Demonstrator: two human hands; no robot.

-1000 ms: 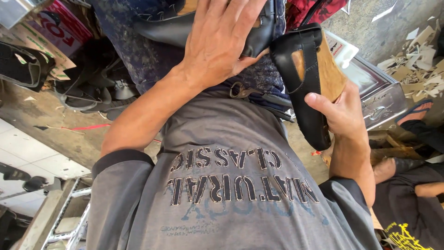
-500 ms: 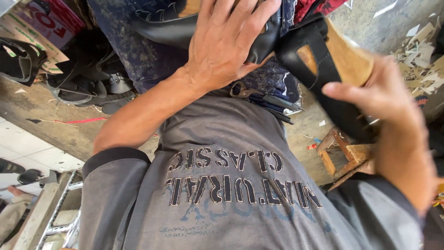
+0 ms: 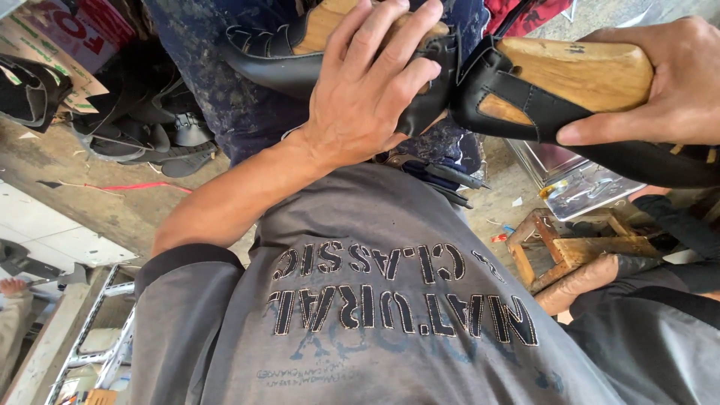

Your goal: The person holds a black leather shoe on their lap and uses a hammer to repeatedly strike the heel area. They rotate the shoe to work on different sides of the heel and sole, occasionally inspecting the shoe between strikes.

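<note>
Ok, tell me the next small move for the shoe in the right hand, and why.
Probably lower the right shoe beside the lap shoe. The right hand grips it in the air by its wooden last, its end almost against the other shoe, which the left hand steadies on the lap. Both are black uppers on lasts, so side by side they could be compared.

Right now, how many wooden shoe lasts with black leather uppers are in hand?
2. One last sits under the left hand at top centre; the other last is gripped by the right hand at top right. More may be hidden in the pile of black pieces at left.
</note>
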